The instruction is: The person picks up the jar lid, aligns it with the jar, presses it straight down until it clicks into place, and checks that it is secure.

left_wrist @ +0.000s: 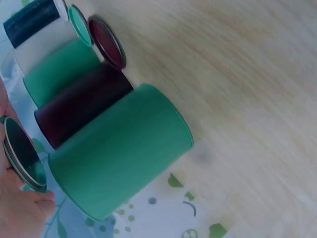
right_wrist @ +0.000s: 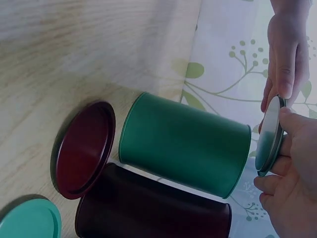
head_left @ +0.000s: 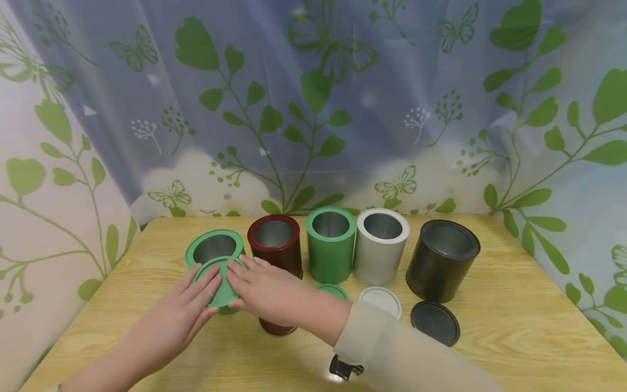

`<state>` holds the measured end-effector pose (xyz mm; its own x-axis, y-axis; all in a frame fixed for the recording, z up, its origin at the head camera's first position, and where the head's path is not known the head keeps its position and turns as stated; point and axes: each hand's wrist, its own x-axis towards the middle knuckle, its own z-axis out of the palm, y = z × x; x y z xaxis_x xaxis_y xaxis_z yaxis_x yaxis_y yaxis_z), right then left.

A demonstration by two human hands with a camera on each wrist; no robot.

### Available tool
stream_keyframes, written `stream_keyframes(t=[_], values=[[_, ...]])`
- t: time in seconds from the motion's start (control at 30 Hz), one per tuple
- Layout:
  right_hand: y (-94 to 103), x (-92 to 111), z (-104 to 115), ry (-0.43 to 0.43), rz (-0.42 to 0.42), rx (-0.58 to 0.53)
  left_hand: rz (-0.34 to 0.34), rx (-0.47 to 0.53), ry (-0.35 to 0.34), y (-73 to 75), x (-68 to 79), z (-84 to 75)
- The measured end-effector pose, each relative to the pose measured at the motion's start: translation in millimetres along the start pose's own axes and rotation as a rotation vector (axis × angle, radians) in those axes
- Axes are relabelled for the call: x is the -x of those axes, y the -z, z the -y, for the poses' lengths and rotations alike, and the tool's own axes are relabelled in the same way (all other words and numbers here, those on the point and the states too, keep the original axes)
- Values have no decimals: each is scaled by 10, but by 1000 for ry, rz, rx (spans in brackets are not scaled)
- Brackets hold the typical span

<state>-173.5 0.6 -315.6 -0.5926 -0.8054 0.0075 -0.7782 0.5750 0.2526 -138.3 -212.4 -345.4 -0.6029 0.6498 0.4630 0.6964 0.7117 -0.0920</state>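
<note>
Both hands hold a round green lid (head_left: 224,286) above and in front of the leftmost green can (head_left: 191,256), whose top is uncovered. The left hand (head_left: 176,316) has its fingers laid over the lid's left side. From the right, the right hand (head_left: 266,288) lays its fingers across the lid's other side. In the right wrist view, both thumbs meet the rim of the lid (right_wrist: 271,134), which is tilted and apart from the green can (right_wrist: 185,144). Much of the can is hidden behind the lid and hands in the head view.
To the right stand uncovered cans: dark red (head_left: 276,239), green (head_left: 330,256), white (head_left: 379,256) and black (head_left: 436,267). Lids in dark red (head_left: 276,328), green (head_left: 333,291), white (head_left: 382,300) and black (head_left: 435,322) lie before them. A patterned curtain (head_left: 323,136) hangs behind the table.
</note>
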Motion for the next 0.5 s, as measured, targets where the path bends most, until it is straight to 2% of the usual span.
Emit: stream_keyframes(t=[0.27,0.5], values=[[4,-118,-66,-1,31,-34,33,26,12,-30,-24,168],[10,-201,-114,-27,66,-45,84,49,46,-11,-74,215]])
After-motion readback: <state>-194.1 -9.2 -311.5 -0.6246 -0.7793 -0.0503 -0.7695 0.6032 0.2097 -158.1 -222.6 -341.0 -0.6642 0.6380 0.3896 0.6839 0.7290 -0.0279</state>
